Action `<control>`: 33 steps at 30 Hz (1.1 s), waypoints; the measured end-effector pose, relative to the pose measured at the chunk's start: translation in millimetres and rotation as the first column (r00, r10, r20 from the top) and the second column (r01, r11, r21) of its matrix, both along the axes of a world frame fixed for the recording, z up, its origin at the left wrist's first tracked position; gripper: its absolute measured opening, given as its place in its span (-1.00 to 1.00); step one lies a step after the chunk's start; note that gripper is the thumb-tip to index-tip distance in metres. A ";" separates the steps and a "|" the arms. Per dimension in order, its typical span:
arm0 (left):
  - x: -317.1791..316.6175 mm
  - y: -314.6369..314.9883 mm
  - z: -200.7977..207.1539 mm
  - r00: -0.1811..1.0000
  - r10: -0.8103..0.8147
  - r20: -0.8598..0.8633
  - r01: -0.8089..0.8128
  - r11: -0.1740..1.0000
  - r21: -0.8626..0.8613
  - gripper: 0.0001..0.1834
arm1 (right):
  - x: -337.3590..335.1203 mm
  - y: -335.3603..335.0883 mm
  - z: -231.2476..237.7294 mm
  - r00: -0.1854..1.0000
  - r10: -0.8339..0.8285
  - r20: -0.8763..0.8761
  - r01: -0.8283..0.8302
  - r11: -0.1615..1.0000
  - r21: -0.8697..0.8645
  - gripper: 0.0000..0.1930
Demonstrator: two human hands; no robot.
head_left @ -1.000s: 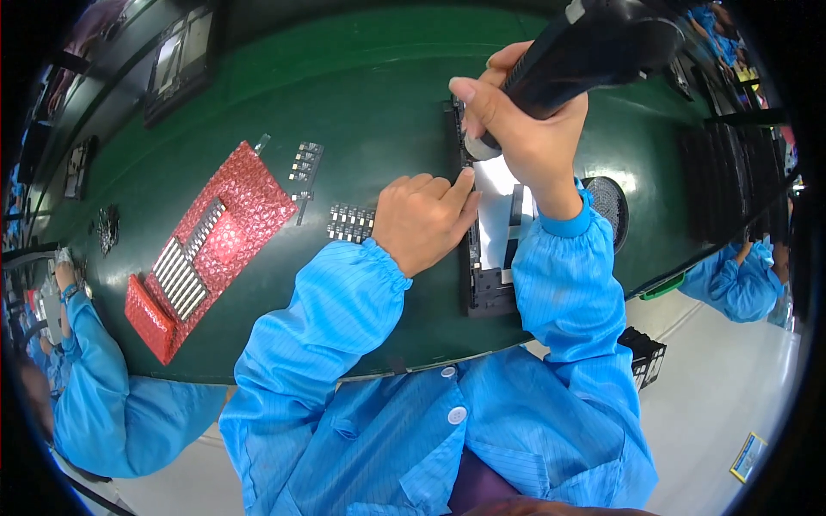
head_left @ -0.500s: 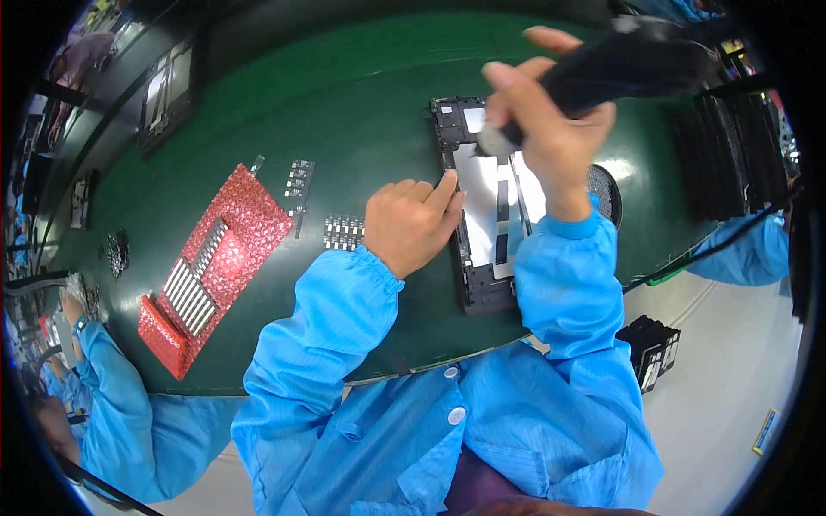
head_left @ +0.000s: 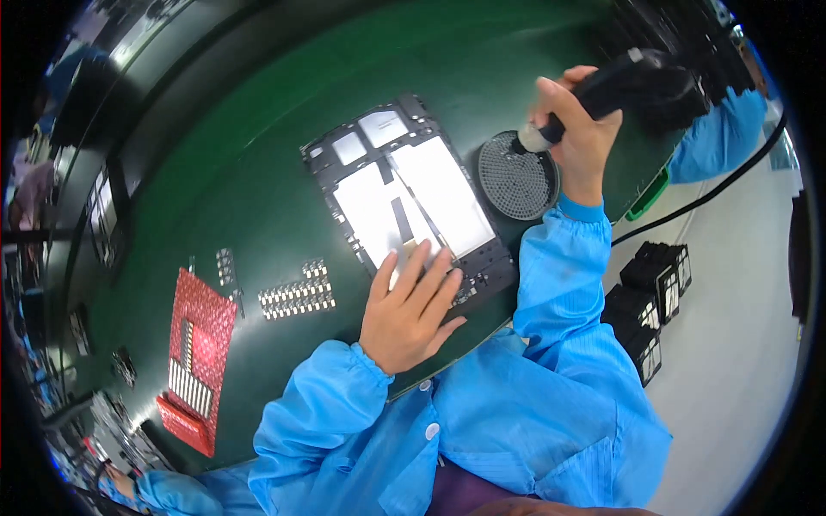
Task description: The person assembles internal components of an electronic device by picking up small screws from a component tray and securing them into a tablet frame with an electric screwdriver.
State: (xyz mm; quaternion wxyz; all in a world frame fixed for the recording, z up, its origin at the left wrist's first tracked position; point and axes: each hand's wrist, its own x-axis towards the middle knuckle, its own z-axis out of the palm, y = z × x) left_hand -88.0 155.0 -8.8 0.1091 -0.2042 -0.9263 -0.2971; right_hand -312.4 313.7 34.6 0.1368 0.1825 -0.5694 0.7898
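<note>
A tablet-like device housing (head_left: 460,202), black-framed with bright silver plates inside, lies tilted on the green table. My left hand (head_left: 411,314) rests on its lower end with fingers spread, holding nothing. To the right of the housing is a round dark grid tray (head_left: 516,185). Above it, my right hand (head_left: 585,142) grips a black electric screwdriver (head_left: 637,84). The screwdriver's pale nose points down at the tray's upper part; I cannot tell whether a screw is on its tip.
Small metal-and-black parts (head_left: 297,297) lie in rows left of the housing. Farther left, a red bubble-wrap pouch (head_left: 206,331) bears several metal strips. Black units (head_left: 650,301) are stacked below the table's right side. A co-worker's blue sleeve (head_left: 718,133) shows at the right.
My right hand has brought the screwdriver from over the housing to the round tray. My left hand has gone from the housing's left edge to its lower end. The view has turned.
</note>
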 end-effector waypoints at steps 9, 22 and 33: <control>-13.8 1.9 -15.1 0.961 0.268 -0.069 -0.272 0.962 -0.040 -0.37 | -11.6 1.3 -6.4 0.997 0.019 -0.080 -0.012 0.997 0.080 -0.74; -6.9 5.3 -15.5 0.978 0.173 -0.114 -0.179 0.983 -0.038 -0.57 | -19.0 -2.3 -16.3 0.994 0.026 -0.106 -0.011 0.989 0.145 -0.74; -5.2 6.4 -13.7 0.982 0.129 -0.136 -0.134 0.991 -0.025 -0.69 | -14.0 -3.8 -12.5 0.996 0.011 -0.093 0.005 0.986 0.169 -0.77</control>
